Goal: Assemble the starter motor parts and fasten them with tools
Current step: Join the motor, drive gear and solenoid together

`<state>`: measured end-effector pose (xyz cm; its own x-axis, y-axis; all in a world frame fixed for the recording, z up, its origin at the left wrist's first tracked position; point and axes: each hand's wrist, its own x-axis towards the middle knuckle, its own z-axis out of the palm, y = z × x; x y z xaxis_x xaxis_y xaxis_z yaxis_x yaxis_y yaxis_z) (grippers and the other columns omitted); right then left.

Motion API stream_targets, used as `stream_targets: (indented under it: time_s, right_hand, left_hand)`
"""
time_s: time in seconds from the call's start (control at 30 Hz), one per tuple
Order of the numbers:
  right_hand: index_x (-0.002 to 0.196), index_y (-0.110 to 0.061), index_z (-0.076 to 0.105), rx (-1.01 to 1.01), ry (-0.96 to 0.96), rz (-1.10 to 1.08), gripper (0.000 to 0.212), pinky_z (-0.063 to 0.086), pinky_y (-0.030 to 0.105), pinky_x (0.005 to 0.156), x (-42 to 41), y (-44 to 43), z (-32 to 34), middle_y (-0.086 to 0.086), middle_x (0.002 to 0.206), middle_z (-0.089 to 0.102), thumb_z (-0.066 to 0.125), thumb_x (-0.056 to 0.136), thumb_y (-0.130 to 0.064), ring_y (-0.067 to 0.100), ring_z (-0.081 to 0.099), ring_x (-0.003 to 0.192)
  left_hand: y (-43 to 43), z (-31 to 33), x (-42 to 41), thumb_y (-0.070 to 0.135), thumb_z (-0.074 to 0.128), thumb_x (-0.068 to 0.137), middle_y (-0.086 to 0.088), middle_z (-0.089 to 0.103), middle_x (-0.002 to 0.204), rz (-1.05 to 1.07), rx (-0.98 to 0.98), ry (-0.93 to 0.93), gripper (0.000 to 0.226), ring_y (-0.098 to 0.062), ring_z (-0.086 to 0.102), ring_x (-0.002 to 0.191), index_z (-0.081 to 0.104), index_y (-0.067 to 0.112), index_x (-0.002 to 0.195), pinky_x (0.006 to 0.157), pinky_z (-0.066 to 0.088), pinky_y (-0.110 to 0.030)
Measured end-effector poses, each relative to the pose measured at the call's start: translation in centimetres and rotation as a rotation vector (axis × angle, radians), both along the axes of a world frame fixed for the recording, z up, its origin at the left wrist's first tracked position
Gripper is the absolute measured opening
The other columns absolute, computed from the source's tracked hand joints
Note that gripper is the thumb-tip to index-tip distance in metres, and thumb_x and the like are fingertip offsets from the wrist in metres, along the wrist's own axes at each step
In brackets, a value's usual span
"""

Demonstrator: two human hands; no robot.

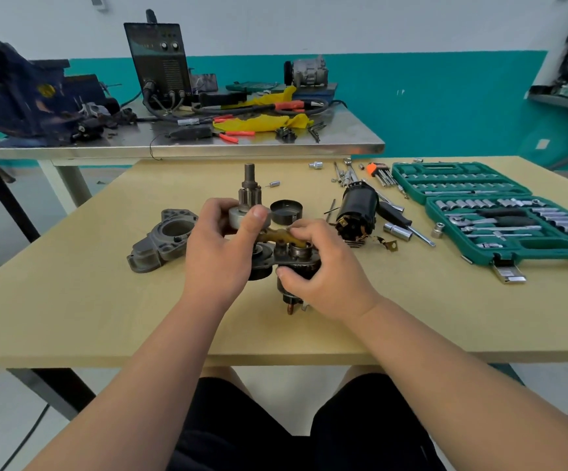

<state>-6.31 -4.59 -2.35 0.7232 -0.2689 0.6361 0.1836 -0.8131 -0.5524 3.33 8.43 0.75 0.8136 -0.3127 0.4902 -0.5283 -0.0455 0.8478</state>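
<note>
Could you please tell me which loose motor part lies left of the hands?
The grey cast housing, alone beside the left hand; the black cap and black motor body sit farther right.

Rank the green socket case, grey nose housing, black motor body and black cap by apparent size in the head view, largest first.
1. green socket case, by far
2. grey nose housing
3. black motor body, somewhat smaller, at a similar distance
4. black cap, clearly smallest

A single head-worn wide-angle view looks forward and down from just above the near edge of the pale wooden counter (72, 317), close over it, facing the far teal-and-white wall (445, 96).
</note>
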Motion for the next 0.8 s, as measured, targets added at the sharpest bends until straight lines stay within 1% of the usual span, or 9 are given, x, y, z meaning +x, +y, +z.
stream_targets:
  time_s: [0.1, 0.2, 0.33, 0.43, 0.5, 0.57, 0.63, 0.7, 0.8]
  right_hand:
    - [0.120, -0.035, 0.033, 0.083, 0.071, -0.024, 0.065, 0.033, 0.000, 0.081, -0.3, 0.6, -0.5, -0.016, 0.114, 0.043, 0.074, 0.070, -0.044, -0.006, 0.042, 0.098]
    - [0.120, -0.029, 0.039, 0.127, 0.035, -0.060, 0.062, 0.031, -0.004, 0.079, -0.4, 0.7, -0.7, -0.014, 0.112, 0.043, 0.079, 0.072, -0.034, -0.010, 0.039, 0.096]
    - [0.112, -0.021, 0.048, 0.161, -0.019, -0.086, 0.052, 0.036, 0.000, 0.080, -0.3, 0.3, -0.6, -0.007, 0.112, 0.047, 0.079, 0.072, -0.028, -0.004, 0.046, 0.094]
    - [0.101, -0.034, 0.044, 0.270, -0.049, -0.130, 0.046, 0.040, 0.005, 0.080, -0.5, -1.1, -0.2, -0.016, 0.107, 0.049, 0.078, 0.071, -0.030, -0.008, 0.049, 0.099]
    - [0.093, -0.038, 0.046, 0.432, -0.081, -0.176, 0.040, 0.048, 0.012, 0.072, -0.6, -2.7, 0.6, -0.020, 0.098, 0.056, 0.078, 0.071, -0.032, -0.005, 0.057, 0.089]
    - [0.092, -0.035, 0.050, 0.639, -0.190, -0.194, 0.035, 0.051, 0.016, 0.061, -0.7, -5.0, 1.7, -0.014, 0.088, 0.066, 0.077, 0.069, -0.031, -0.001, 0.065, 0.078]
    - [0.094, -0.030, 0.054, 0.870, -0.309, -0.181, 0.034, 0.055, 0.024, 0.059, -0.8, -7.4, 2.6, -0.004, 0.092, 0.068, 0.073, 0.066, -0.030, 0.008, 0.071, 0.075]
    - [0.098, -0.024, 0.056, 1.039, -0.394, -0.187, 0.037, 0.057, 0.030, 0.060, -0.9, -9.4, 2.9, 0.005, 0.098, 0.068, 0.071, 0.065, -0.029, 0.016, 0.072, 0.076]
    - [0.102, -0.022, 0.058, 1.175, -0.443, -0.243, 0.041, 0.056, 0.032, 0.062, -1.2, -10.9, 2.4, 0.008, 0.100, 0.068, 0.071, 0.064, -0.031, 0.016, 0.072, 0.074]
  left_hand:
    - [-0.2, 0.1, -0.6, 0.069, 0.056, 0.073, 0.018, 0.060, 0.078, 0.014, -0.017, -0.018, 0.031, 0.003, 0.059, 0.074, 0.051, 0.042, 0.089, 0.062, 0.045, -0.022]
    - [-0.6, 0.4, -0.8, 0.067, 0.057, 0.072, 0.017, 0.061, 0.080, 0.010, 0.005, -0.024, 0.029, 0.002, 0.060, 0.077, 0.051, 0.043, 0.087, 0.064, 0.047, -0.024]
    - [-1.5, 1.0, -0.6, 0.067, 0.057, 0.070, 0.014, 0.064, 0.080, -0.012, 0.021, -0.003, 0.032, 0.003, 0.061, 0.074, 0.054, 0.039, 0.086, 0.061, 0.045, -0.021]
    - [-2.8, 1.3, -0.1, 0.061, 0.045, 0.079, 0.021, 0.067, 0.088, -0.063, -0.073, 0.071, 0.026, 0.008, 0.062, 0.079, 0.058, 0.041, 0.089, 0.063, 0.048, -0.016]
    - [-3.8, 0.7, 0.7, 0.050, 0.043, 0.090, 0.019, 0.066, 0.093, -0.072, -0.128, 0.146, 0.015, 0.005, 0.062, 0.081, 0.056, 0.042, 0.093, 0.062, 0.052, -0.020]
    - [-4.5, -0.3, 1.3, 0.038, 0.048, 0.095, 0.017, 0.064, 0.090, -0.052, -0.012, 0.100, 0.008, 0.004, 0.059, 0.078, 0.055, 0.040, 0.093, 0.064, 0.053, -0.026]
    - [-5.0, -1.9, 1.8, 0.030, 0.055, 0.093, 0.023, 0.060, 0.087, -0.056, 0.198, -0.060, 0.010, 0.010, 0.055, 0.080, 0.054, 0.040, 0.093, 0.067, 0.044, -0.015]
    - [-5.7, -2.9, 2.1, 0.027, 0.057, 0.092, 0.027, 0.056, 0.083, -0.064, 0.353, -0.167, 0.014, 0.009, 0.054, 0.082, 0.054, 0.040, 0.089, 0.062, 0.034, -0.005]
    - [-7.2, -3.4, 2.0, 0.027, 0.058, 0.090, 0.023, 0.058, 0.084, -0.100, 0.457, -0.276, 0.012, -0.002, 0.051, 0.084, 0.058, 0.038, 0.086, 0.069, 0.039, -0.015]
